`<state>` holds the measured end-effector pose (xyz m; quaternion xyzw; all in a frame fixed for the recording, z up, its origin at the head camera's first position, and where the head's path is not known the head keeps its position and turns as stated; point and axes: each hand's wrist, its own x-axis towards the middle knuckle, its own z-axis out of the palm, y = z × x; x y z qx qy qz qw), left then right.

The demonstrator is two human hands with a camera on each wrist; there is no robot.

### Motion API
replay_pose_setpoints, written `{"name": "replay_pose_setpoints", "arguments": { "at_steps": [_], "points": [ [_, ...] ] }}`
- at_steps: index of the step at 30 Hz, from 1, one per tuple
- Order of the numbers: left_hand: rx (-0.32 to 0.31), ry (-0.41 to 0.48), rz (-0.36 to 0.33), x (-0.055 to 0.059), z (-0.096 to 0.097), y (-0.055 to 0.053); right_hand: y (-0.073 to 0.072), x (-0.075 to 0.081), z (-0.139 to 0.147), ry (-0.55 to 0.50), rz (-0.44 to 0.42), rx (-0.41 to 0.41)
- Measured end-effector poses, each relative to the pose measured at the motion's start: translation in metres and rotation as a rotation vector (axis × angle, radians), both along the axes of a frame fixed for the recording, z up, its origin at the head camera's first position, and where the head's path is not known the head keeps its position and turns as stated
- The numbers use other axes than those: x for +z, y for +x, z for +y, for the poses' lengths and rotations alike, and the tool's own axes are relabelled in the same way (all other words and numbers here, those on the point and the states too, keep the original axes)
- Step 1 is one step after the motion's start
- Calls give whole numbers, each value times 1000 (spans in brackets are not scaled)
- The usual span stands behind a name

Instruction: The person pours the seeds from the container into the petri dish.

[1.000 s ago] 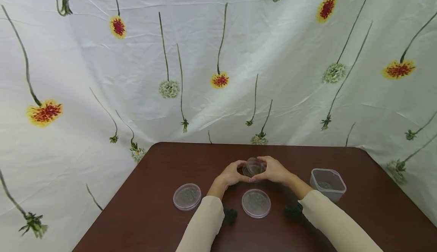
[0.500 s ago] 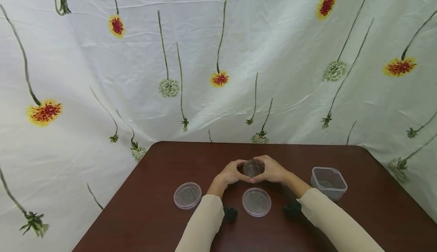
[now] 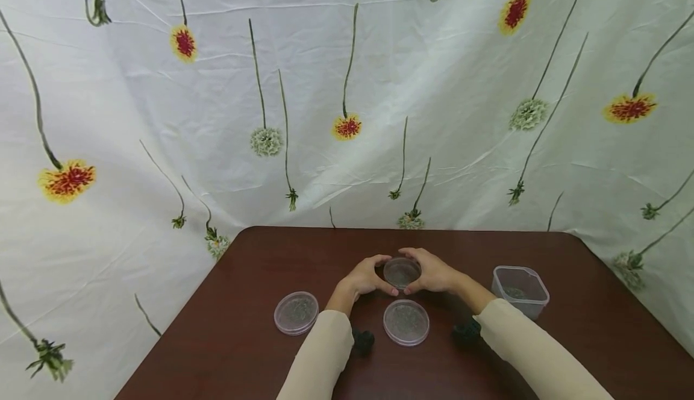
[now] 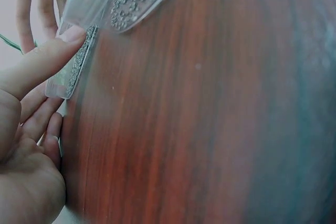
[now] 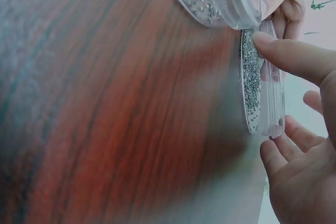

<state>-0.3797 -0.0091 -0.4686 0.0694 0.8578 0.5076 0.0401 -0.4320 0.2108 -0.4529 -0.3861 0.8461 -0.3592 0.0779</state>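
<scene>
Farther back on the brown table, a clear round petri dish (image 3: 402, 273) with its lid on sits between both hands. Grey granules cover its bottom in the wrist views. My left hand (image 3: 365, 279) curves round its left side, the thumb (image 4: 58, 53) against its wall. From the right, my right hand (image 3: 435, 272) curves round it, with the thumb (image 5: 283, 51) and fingertips at its edge. A second lidded petri dish (image 3: 406, 323) lies nearer to me, and a third petri dish (image 3: 296, 313) lies left of the left forearm.
A clear plastic tub (image 3: 528, 311) with something greyish at its bottom stands right of the right hand. Dark lumps (image 3: 362, 341) show by both forearms. A white flowered cloth (image 3: 303, 87) hangs behind the table's far edge (image 3: 477, 231).
The lid, tilted up between the hands a second ago, has come down flat on the dish. The thumbs, earlier touching each other, have moved slightly apart.
</scene>
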Motion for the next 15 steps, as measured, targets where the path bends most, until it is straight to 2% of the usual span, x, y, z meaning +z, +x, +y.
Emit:
{"name": "replay_pose_setpoints", "arguments": {
  "at_steps": [10, 13, 15],
  "points": [
    [-10, 12, -1, -1, -4, -2, -1, 9, 4, 22, 21, 9],
    [4, 46, -16, 2, -6, -3, 1, 18, 9, 37, 70, 3],
    [30, 69, -3, 9, -10, -3, 3, 27, 14, 47, 118, -12]
  ]
}}
